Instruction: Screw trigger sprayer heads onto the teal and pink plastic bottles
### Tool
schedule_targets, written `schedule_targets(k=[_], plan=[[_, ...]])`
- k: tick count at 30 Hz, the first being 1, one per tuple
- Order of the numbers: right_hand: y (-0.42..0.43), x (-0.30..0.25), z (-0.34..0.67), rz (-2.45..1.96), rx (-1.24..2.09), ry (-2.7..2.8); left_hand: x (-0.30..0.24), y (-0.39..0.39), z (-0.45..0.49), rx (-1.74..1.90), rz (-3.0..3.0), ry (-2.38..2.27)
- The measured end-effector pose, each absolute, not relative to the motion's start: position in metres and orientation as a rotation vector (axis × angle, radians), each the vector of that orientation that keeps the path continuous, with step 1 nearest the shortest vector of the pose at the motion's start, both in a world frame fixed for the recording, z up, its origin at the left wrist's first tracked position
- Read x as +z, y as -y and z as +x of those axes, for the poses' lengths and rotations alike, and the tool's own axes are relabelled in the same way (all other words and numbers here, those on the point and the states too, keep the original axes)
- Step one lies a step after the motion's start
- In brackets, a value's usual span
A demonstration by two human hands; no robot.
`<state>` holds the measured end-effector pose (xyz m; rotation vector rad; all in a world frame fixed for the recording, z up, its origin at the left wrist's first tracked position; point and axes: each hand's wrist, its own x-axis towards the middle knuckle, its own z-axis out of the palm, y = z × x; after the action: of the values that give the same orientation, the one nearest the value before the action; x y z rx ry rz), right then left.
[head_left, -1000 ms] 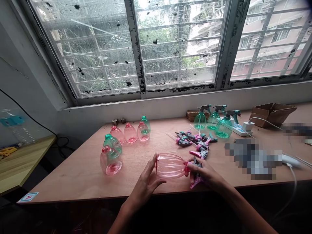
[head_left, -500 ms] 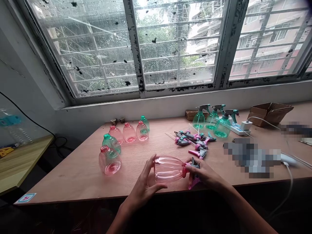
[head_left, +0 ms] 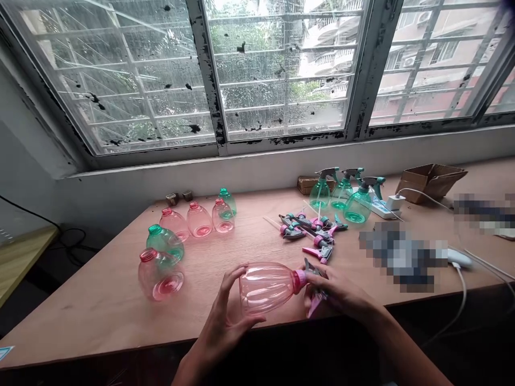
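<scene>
A clear pink spray bottle (head_left: 267, 288) lies nearly sideways in the air at the table's front edge, its neck to the right and tilted slightly up. My left hand (head_left: 225, 311) cups its base, thumb below and fingers behind. My right hand (head_left: 341, 292) grips a pink-and-grey trigger spray head (head_left: 317, 303), whose pink collar sits over the bottle's neck. How tight the collar is I cannot tell. Just beyond lies a heap of loose spray heads (head_left: 314, 228), pink and grey with some teal.
Pink bottles (head_left: 163, 276) and green bottles (head_left: 164, 244) without heads stand at the left. Green bottles with heads (head_left: 358, 206) stand at the back right, near a power strip (head_left: 386, 209) and an open cardboard box (head_left: 430, 183). A white cable (head_left: 462, 300) hangs over the front edge.
The spray head's collar now covers the bottle's neck, where red neck showed before. The bottle has tilted, neck end higher. My view has shifted right and down.
</scene>
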<state>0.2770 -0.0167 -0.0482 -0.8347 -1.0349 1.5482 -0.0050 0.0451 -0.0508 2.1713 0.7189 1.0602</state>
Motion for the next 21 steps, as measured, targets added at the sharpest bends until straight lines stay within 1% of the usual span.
schedule_targets(k=[3,5,7,9,12,15,17,21], plan=[[0.020,-0.041,0.277,-0.885,1.454,0.934,-0.052,-0.046,-0.003,1.138,2.090,-0.763],[0.021,-0.032,0.281,-0.935,1.362,1.024,-0.053,-0.046,-0.001,1.124,2.096,-0.784],[0.022,-0.014,0.290,-1.013,1.187,1.174,-0.054,-0.046,0.001,1.064,2.142,-0.831],[0.023,0.013,0.304,-1.159,0.910,1.286,-0.054,-0.047,0.001,1.014,2.187,-0.884],[0.019,0.065,0.331,-1.449,0.290,1.404,-0.055,-0.047,0.001,1.009,2.219,-0.924],[-0.001,0.113,0.362,-1.711,-0.213,1.425,-0.056,-0.049,0.002,0.998,2.285,-0.939],[-0.025,0.133,0.383,-1.799,-0.382,1.463,-0.056,-0.050,0.002,0.985,2.342,-0.927],[-0.078,0.134,0.426,-2.090,-0.386,1.486,-0.060,-0.054,0.000,0.991,2.411,-0.896]])
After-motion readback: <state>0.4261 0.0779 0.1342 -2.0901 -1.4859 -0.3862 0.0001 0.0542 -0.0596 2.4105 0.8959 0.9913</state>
